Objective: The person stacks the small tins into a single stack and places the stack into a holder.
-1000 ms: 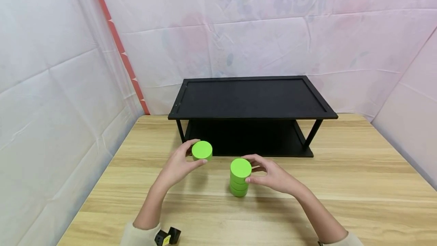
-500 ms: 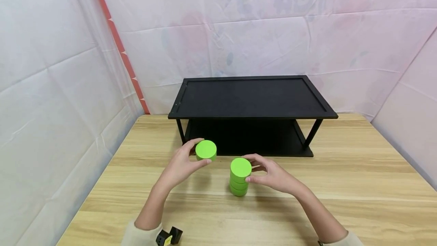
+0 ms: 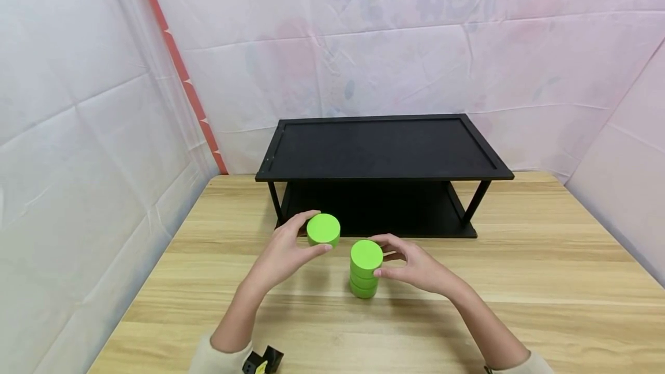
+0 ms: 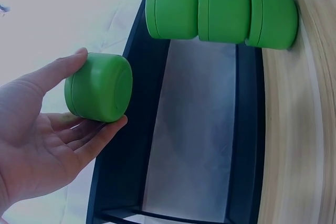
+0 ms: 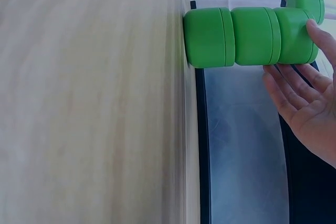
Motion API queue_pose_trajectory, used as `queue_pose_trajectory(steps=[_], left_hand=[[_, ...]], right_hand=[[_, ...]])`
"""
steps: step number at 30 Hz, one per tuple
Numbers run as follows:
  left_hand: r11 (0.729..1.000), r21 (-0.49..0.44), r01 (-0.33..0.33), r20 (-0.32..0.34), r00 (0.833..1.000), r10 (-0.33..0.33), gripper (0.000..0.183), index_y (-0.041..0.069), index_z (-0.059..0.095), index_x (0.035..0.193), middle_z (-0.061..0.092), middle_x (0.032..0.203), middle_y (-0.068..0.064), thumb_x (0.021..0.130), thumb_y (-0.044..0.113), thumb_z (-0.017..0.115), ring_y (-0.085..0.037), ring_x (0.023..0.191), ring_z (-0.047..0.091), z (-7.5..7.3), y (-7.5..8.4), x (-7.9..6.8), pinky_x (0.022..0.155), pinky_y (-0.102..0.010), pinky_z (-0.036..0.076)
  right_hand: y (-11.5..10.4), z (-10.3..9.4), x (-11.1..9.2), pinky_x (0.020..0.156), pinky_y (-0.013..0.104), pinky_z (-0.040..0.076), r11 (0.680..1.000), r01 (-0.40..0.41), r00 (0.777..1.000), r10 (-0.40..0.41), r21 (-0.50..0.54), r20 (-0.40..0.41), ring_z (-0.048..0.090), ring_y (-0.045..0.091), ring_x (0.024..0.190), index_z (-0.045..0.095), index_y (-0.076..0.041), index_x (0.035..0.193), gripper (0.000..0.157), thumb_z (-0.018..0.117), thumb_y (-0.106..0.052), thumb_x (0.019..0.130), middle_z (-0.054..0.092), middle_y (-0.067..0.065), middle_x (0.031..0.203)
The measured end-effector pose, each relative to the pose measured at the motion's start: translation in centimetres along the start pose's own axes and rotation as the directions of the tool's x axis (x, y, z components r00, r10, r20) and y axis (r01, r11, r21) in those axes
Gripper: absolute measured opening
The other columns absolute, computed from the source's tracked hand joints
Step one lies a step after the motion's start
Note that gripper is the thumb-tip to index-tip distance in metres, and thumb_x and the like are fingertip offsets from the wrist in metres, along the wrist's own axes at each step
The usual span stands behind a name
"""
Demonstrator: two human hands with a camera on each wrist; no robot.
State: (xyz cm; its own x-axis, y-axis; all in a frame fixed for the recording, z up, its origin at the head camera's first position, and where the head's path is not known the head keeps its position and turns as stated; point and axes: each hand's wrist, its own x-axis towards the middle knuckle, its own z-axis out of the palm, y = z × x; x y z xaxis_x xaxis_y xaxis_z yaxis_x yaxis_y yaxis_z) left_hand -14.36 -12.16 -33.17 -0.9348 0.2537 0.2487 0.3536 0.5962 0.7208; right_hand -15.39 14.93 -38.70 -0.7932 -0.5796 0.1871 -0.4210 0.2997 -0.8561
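The left hand (image 3: 284, 251) has a round green lidded canister (image 3: 323, 232) in its grip, thumb on one side and fingers on the other, raised off the wooden tabletop (image 3: 332, 333). Just to its right, three matching canisters (image 3: 365, 277) stand upright in a stack on the tabletop. The right hand (image 3: 415, 267) keeps a thumb-and-fingers grip on the topmost canister (image 5: 295, 38). Behind both hands stands a black two-tier rack (image 3: 384, 148).
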Motion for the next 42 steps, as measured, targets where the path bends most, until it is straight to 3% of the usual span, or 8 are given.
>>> queue_pose_trajectory(steps=[29,42], left_hand=[[0.993,-0.06,-0.103,0.069,0.992,0.107,0.065,0.01,0.049,0.13,0.051,0.127,0.0,0.076,0.034,0.075,-0.015,0.114,0.047,1.5,2.1,0.3,0.092,-0.038,0.041],[0.989,-0.09,-0.118,0.102,0.987,0.127,0.062,0.011,0.049,0.13,0.051,0.125,0.0,0.077,0.033,0.074,-0.013,0.108,0.05,2.1,2.5,0.4,0.089,-0.033,0.044]], right_hand=[[-0.1,-0.1,0.0,0.089,0.043,0.044,1.0,-0.017,1.0,0.017,0.008,-0.009,0.054,0.023,0.103,0.048,-0.015,0.13,0.054,0.071,-0.022,0.082,0.053,-0.001,0.12],[0.2,0.0,-0.1,0.09,0.039,0.044,0.999,-0.043,0.999,0.043,-0.013,-0.006,0.054,0.021,0.105,0.048,-0.014,0.129,0.055,0.071,-0.029,0.081,0.053,0.001,0.121]])
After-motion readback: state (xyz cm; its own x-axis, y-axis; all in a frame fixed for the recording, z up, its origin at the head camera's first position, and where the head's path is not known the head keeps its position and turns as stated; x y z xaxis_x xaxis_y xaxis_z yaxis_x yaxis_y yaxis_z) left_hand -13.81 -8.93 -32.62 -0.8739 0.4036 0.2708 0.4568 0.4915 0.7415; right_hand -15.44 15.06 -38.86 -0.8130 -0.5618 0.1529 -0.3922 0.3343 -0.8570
